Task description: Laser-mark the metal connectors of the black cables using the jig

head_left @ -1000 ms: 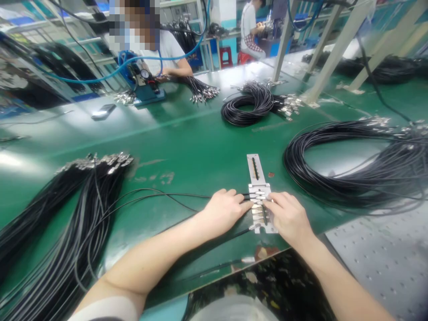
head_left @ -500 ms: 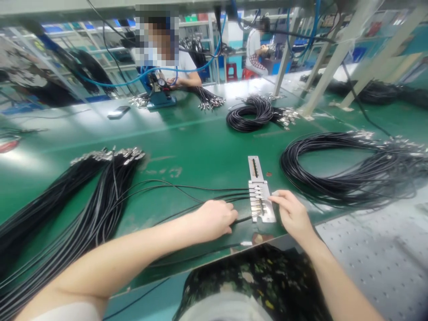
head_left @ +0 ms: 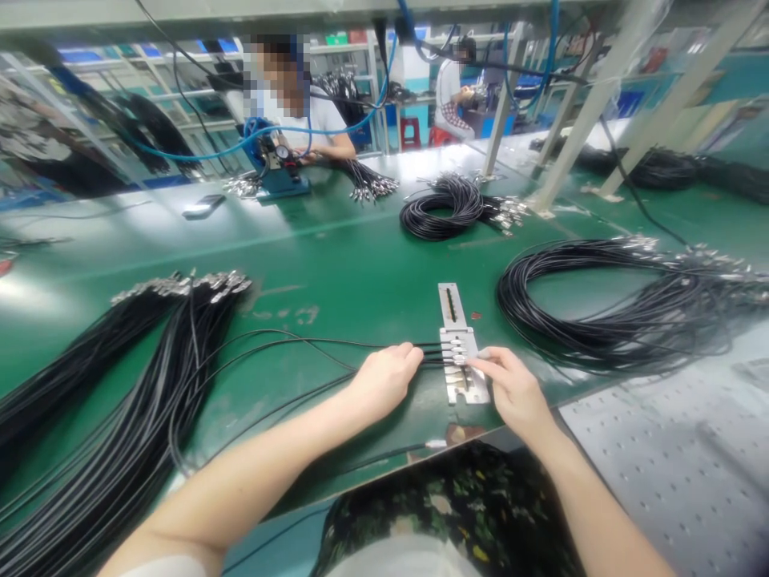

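Observation:
My left hand [head_left: 388, 381] is closed on a black cable [head_left: 431, 362] just left of a small metal jig [head_left: 477, 393]. At the jig's right edge, my right hand [head_left: 513, 389] has its fingers pinched together at a silvery cable connector [head_left: 460, 361]. Above that one, more cable connectors [head_left: 456, 342] sit side by side in the jig's slots, their cables running off to the left. The jig's slotted upper plate [head_left: 452, 303] lies folded back, away from me. My fingers partly cover the held cable and connector.
A thick bundle of black cables [head_left: 198, 344] lies at left. Coiled cables [head_left: 522, 308] lie at right, with a smaller coil [head_left: 444, 210] farther back. A single cable end [head_left: 436, 444] rests near the table edge. Across the table, a person sits behind a blue press [head_left: 282, 180].
My left hand has moved up beside the middle of the jig with the cable. My right fingers have shifted left from the jig's edge onto the connector. The view has shifted slightly.

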Demonstrator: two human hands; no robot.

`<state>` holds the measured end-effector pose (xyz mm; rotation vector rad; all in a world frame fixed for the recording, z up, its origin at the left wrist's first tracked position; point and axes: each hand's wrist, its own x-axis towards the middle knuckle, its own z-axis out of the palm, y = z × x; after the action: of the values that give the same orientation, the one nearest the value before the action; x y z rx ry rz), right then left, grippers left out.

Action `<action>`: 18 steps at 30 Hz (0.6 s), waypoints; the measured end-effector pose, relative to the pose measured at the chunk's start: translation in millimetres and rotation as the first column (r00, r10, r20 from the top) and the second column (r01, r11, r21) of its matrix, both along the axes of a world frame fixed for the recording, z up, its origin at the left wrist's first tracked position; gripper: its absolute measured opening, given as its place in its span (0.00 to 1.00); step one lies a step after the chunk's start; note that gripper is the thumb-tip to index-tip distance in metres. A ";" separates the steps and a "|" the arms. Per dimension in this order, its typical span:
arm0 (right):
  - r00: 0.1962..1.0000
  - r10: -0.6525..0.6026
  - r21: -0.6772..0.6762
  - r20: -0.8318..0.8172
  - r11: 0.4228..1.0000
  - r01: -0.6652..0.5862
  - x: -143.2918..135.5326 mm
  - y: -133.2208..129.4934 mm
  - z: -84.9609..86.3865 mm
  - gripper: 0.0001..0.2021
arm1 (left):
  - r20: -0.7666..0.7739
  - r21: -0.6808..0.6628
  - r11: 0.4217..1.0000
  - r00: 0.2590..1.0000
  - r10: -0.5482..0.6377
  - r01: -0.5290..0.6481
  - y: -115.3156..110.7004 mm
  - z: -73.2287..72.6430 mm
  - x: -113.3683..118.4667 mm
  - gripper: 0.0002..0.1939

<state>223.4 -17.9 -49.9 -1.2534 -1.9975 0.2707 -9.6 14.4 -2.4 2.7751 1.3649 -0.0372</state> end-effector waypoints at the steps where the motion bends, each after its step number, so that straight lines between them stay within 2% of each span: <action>1: 1.000 0.003 0.003 0.016 1.000 -0.003 0.1 0.4 -0.5 0.20 | -0.004 0.000 1.000 1.000 -0.009 0.009 -0.1 -0.8 0.2 0.09; 8: 0.992 -0.003 0.051 0.128 0.999 -0.003 1.0 0.9 -4.0 0.20 | -0.024 -0.010 0.999 0.998 -0.051 0.050 -0.7 -5.8 0.7 0.10; 13: 0.992 -0.015 0.058 0.129 0.998 0.007 -0.6 0.1 -3.4 0.19 | -0.056 -0.031 0.980 0.978 -0.200 0.198 1.3 -2.6 2.8 0.25; 18: 0.992 -0.026 0.045 0.121 0.999 0.020 -2.7 0.3 0.0 0.18 | -0.087 -0.085 0.974 0.973 -0.216 0.209 6.8 2.9 7.1 0.27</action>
<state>220.7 -17.6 -49.9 -1.2912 -2.0793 0.1410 -2.5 21.2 0.5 2.8754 1.0524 -0.2270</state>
